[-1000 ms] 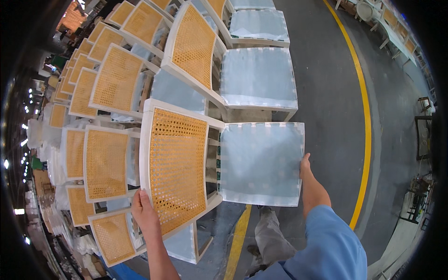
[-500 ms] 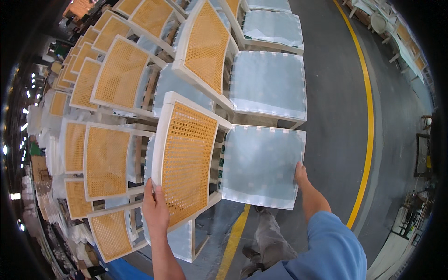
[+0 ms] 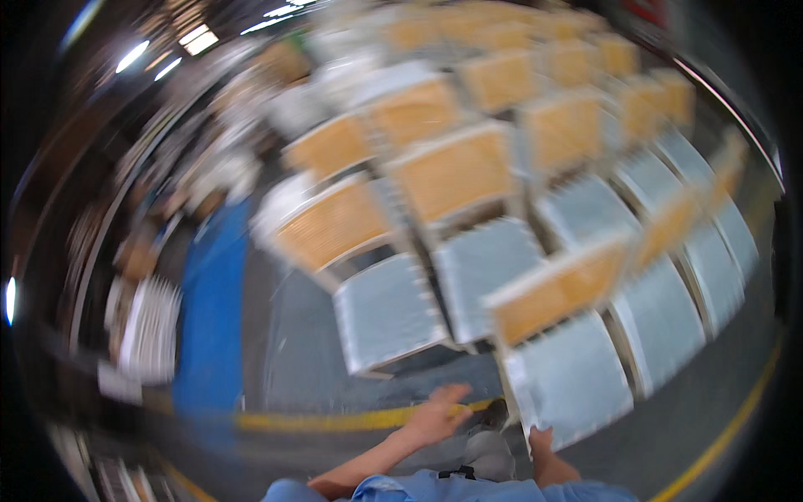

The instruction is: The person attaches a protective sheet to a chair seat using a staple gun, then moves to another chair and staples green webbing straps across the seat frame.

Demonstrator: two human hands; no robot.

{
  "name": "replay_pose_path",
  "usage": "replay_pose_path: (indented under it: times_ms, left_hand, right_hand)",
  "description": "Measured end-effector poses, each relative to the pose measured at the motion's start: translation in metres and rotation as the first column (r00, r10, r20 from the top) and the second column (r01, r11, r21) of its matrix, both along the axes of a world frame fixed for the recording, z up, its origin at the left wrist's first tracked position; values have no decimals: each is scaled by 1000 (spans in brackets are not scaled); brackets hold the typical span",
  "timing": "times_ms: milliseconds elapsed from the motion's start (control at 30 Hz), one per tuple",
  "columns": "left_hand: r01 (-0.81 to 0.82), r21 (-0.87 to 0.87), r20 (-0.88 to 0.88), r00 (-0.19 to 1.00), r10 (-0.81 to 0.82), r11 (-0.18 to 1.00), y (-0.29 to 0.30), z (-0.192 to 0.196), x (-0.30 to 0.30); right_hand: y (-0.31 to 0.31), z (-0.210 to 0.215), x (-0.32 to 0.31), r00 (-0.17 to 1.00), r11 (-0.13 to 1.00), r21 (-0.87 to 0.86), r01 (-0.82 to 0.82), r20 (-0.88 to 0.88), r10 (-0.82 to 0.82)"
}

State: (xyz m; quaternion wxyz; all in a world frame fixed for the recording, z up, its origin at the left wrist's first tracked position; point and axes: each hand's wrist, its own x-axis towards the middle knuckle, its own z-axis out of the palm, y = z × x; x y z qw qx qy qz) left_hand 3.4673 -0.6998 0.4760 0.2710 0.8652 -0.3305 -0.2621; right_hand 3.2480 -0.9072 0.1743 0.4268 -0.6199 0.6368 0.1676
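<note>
While a second ago both hands gripped one white-framed chair with a woven cane back and a pale blue wrapped seat (image 3: 569, 381), lifted among the rows, that chair now stands on the grey floor (image 3: 301, 351) at the near end of a row, its cane back tilted away and its seat toward the person. The view has swung sharply and is smeared by motion, so fine detail is lost. The left hand (image 3: 437, 414) has come off the cane back and hangs free over the yellow floor stripe (image 3: 335, 420), fingers loosely spread and holding nothing. The right hand (image 3: 540, 438) sits at the near edge of the seat, touching or just beside it; the blur hides whether its fingers close on the rim, so I cannot tell its grip. Beside this chair, to the left, stands a similar chair with a blue seat (image 3: 386, 314), and more rows of cane-backed chairs (image 3: 456, 171) stretch beyond. A blue strip of floor covering (image 3: 209, 309) lies further left. Judging by the freed left hand and the seat lying level with its neighbours, the chair looks set down in line.
</note>
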Motion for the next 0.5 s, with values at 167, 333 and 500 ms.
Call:
replay_pose_path:
  times_ms: [167, 333, 500]
  left_hand:
    - [-229, 49, -252, 939, 234, 972, 156, 30, -105]
    - [-966, -71, -140, 258, 956, 251, 300, 27, -321]
    - [-984, -1, -164, -177, 971, -179, 369, 8, -535]
  right_hand:
    - [-28, 21, 70, 867, 963, -78, -256, 422, 265]
    - [123, 79, 121, 579, 634, -82, -769, 331, 745]
    - [335, 143, 101, 131, 166, -69, -984, 355, 926]
